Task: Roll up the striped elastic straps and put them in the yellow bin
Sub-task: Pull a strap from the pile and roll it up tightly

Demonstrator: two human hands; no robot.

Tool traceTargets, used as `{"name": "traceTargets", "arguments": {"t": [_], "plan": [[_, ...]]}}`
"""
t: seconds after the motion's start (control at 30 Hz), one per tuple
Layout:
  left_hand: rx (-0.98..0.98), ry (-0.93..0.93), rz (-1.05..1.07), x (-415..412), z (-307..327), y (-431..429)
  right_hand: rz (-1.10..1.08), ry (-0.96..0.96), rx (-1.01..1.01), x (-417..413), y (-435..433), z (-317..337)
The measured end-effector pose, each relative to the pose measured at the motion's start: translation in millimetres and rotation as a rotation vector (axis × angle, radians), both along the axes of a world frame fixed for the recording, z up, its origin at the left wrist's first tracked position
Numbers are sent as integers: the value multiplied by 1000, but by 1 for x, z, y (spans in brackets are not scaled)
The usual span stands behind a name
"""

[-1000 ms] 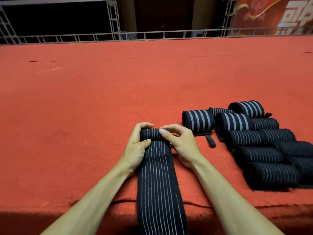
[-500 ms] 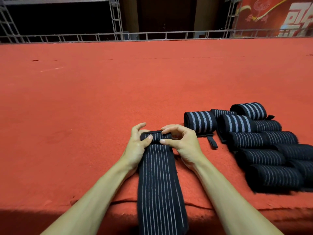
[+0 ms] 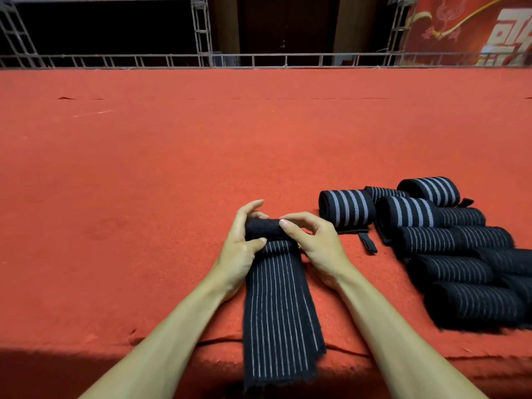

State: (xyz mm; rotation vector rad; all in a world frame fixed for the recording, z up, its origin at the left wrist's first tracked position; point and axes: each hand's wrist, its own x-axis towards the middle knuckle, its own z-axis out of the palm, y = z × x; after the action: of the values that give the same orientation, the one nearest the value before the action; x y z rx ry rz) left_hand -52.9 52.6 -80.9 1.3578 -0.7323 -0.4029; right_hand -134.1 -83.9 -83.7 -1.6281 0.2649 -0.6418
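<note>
Grip, left hand (image 3: 241, 246) and right hand (image 3: 314, 243): pinch on seemingly ribbed strap roll (image 3: 263, 228)

red carpet (image 3: 172, 168), metal truss (image 3: 202, 30), red banner (image 3: 460, 33)

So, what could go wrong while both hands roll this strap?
The left hand and right hand pinch a small roll of elastic; a slip may let it spring open.
The strap's loose tail hangs over the red surface's near edge; its pull may wind the roll crooked.
</note>
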Motion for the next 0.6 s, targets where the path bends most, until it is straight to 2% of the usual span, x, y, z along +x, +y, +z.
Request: {"name": "traceTargets", "arguments": {"t": [0.17, 0.27, 0.43, 0.6], "plan": [[140, 28, -25, 1, 0, 0, 58, -81, 78, -5, -2, 1], [140, 28, -36, -1, 1, -3, 97, -122, 164, -5, -4, 0], [189, -7, 10, -2, 1, -7, 139, -182, 185, -5, -6, -1], [102, 25, 38, -3, 2, -2, 169, -153, 197, -5, -4, -1]]}}
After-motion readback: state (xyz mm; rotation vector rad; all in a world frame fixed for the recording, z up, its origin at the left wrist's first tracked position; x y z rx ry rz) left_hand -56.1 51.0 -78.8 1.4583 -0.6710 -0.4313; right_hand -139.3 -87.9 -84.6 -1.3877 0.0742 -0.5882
